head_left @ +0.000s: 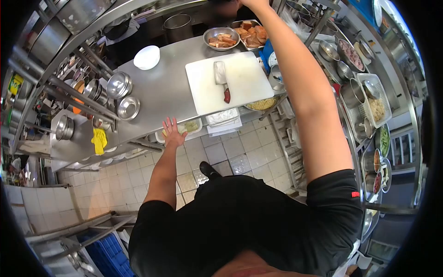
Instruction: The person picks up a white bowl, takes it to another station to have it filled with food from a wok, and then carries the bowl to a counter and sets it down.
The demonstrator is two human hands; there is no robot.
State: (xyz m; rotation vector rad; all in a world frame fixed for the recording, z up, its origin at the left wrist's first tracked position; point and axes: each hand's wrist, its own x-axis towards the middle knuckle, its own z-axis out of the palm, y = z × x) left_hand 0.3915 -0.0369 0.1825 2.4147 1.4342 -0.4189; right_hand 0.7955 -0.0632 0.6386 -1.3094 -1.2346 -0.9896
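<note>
My left hand (173, 134) is open with its fingers spread, holding nothing, at the front edge of the steel counter (159, 90). Below it, partly hidden, is a white tray (196, 129) with pale green food. My right arm stretches far forward; only part of my right hand (253, 3) shows at the top edge, its fingers cut off from view. Between my arms, a cleaver (220, 74) with a red-brown handle lies on a white cutting board (249, 83). Beyond the board are a metal bowl (211, 33) of browned meat pieces and a tray of larger browned pieces (253, 34).
A white bowl (146, 57) stands on the counter's far left part. Stacked metal bowls (119, 85) and a yellow cloth (98, 141) are further left. Shelving on the right bears a white basket (378, 104) and several food containers. A person (122, 34) stands across the counter.
</note>
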